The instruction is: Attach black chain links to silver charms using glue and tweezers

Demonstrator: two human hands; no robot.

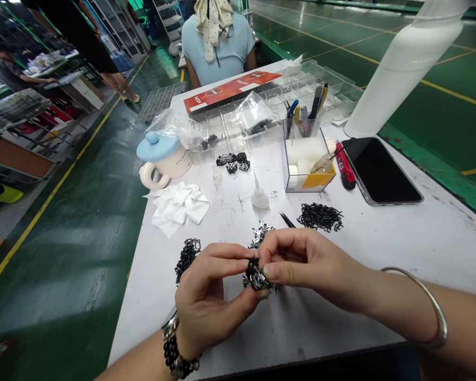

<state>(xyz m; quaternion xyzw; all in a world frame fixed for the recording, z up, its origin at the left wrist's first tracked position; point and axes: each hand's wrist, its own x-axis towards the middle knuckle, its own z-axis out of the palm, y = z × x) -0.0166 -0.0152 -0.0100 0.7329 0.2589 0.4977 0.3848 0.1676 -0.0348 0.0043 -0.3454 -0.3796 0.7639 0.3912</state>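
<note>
Between the fingertips of my left hand (216, 291) is a small black part with silvery metal pieces (256, 274), held above the table. My right hand (305, 259) pinches at its upper right edge with thumb and forefinger; whether a tiny piece sits in that pinch is hidden. Just behind the fingers lies a heap of small silver metal pieces (262, 233). To the left of my left hand is a pile of small black bent pieces (187, 256). Another pile of black hook-like pieces (320, 217) lies beyond my right hand, near black tweezers (287, 219).
A small white dropper bottle (259, 196) stands mid-table. Behind are several black parts (233, 162), a lidded mug (165, 159), crumpled tissue (178, 206), a clear tool box (307, 164), a red cutter (344, 166), a phone (383, 169) and a tall white bottle (404, 69). A person (218, 45) sits ahead.
</note>
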